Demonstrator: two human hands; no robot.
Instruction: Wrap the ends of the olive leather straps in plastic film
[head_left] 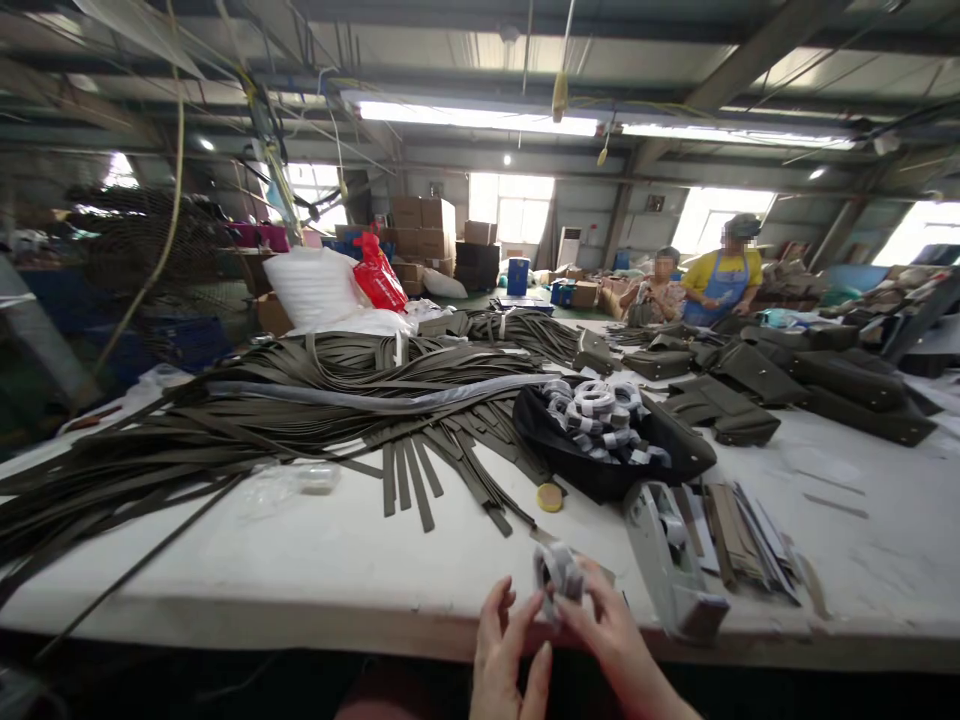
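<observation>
Over the table's front edge, my right hand (pixel 616 632) pinches a small coil of grey strap (pixel 556 578), its outline a little blurred. My left hand (pixel 512 645) is just to the left of it, fingers spread, one fingertip at or very near the coil's lower edge. Similar grey and white coils (pixel 600 405) are heaped in a black bag (pixel 555 455) beyond my hands. To the right of the hands stands a grey tape dispenser (pixel 667 560). A round yellow-rimmed roll (pixel 550 497) lies in front of the bag.
Long dark straps (pixel 247 420) cover the table's left half. Dark pouches (pixel 757 375) lie at the right, with flat strips (pixel 731 535) beside the dispenser. A crumpled clear plastic wrapper (pixel 300 480) is at the left front. Two people (pixel 724 275) are at the far side.
</observation>
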